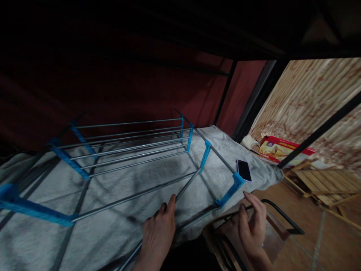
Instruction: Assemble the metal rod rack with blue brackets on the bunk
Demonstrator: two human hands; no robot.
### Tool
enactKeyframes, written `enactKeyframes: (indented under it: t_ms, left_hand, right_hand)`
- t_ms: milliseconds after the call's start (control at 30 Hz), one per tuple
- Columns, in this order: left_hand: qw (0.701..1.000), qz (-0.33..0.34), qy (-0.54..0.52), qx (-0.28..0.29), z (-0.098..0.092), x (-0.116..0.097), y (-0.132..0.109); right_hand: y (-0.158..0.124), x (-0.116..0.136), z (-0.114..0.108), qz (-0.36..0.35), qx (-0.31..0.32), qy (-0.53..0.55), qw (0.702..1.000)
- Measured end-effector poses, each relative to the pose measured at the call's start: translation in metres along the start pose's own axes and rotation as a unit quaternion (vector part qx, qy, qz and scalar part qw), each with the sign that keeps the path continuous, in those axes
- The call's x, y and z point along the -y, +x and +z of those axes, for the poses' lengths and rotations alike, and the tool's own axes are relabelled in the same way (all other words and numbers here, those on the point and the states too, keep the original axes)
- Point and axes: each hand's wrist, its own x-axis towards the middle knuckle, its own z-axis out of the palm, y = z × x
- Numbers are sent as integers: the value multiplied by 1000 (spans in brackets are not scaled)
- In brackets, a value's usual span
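Observation:
A rack of thin grey metal rods (135, 197) and blue plastic brackets lies across a grey blanket (217, 131). My left hand (160, 229) is closed around a loose-angled metal rod (187, 184), whose far end meets a blue bracket (205, 156) on the rack's right side. The rod's near end passes under my wrist toward the bottom edge. To the right, my right hand (254, 227) hovers with thumb and fingers apart and nothing visible in it. Nearest to it is the front right blue bracket (231, 190), which it does not touch.
On the blanket right of the rack lies a phone (244, 170). A dark metal frame with posts (254, 101) surrounds the bed. Beyond stand a red and yellow box (282, 148) and a slatted wooden piece (327, 184). A black tubular chair frame (282, 216) is below my right hand.

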Motion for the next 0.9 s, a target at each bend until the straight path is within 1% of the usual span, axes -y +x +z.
enactKeyframes:
  t_ms: [33, 67, 100, 167, 233, 333, 400, 467, 533, 633, 800, 900]
  left_hand:
    - [1000, -2, 0, 3, 1, 0, 5]
    - [1000, -1, 0, 7, 4, -1, 10]
    - [1000, 1, 0, 11, 7, -2, 15]
    - [1000, 10, 1, 18, 14, -4, 22]
    - [1000, 16, 0, 20, 21, -5, 27]
    - [1000, 17, 5, 16, 26, -5, 34]
    - [1000, 21, 11, 11, 26, -5, 41]
    - [1000, 26, 15, 8, 24, -4, 49]
    - [999, 28, 18, 2, 23, -5, 57]
    - [999, 30, 23, -10, 24, -6, 68]
    - [999, 34, 23, 1, 26, -2, 81]
    - [999, 44, 23, 3, 28, 1, 87]
  right_hand:
    - [4, 8, 2, -31, 27, 3, 999]
    - [7, 16, 8, -46, 66, 11, 997]
    - [9, 21, 17, -46, 108, 21, 993]
    - [8, 25, 42, -17, 174, 33, 984]
    - [1, 16, 71, 26, 201, 48, 978]
    - [-11, -16, 108, 120, 179, 80, 973]
    - [-16, -41, 126, 185, 152, 101, 966]
    - [-17, -63, 140, 224, 132, 120, 958]
    - [-15, -79, 151, 240, 117, 136, 954]
    - [-5, -93, 164, 250, 99, 143, 952]
    - [14, -100, 174, 260, 110, 138, 949]
    - [22, -100, 179, 249, 116, 150, 950]
